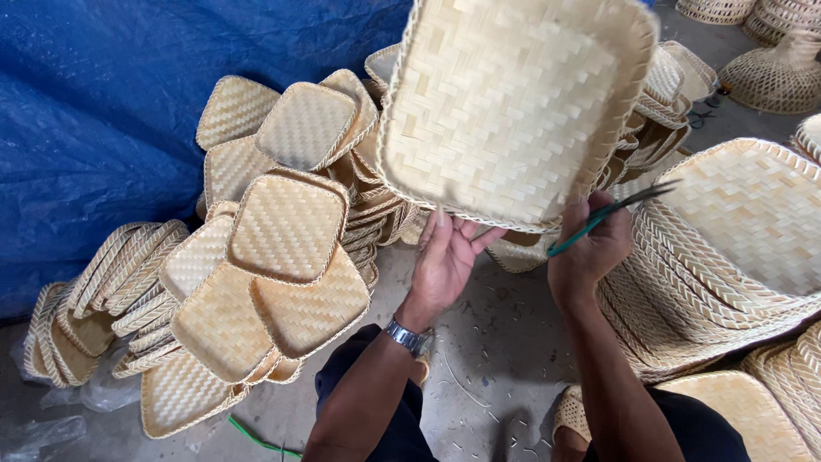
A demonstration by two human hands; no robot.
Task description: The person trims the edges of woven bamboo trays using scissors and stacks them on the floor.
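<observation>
Woven tray (513,103) atop left fingers (445,231)

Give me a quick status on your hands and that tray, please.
Left hand holds woven tray up by its lower edge. Right hand grips green-handled tool. Tray stacks crowd both sides.

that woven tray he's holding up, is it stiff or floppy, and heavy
The woven tray probably is stiff: it keeps its flat shape though the left hand supports only its lower edge. It looks light, thin strips held up by fingertips. The right hand grips a green-handled tool.
</observation>
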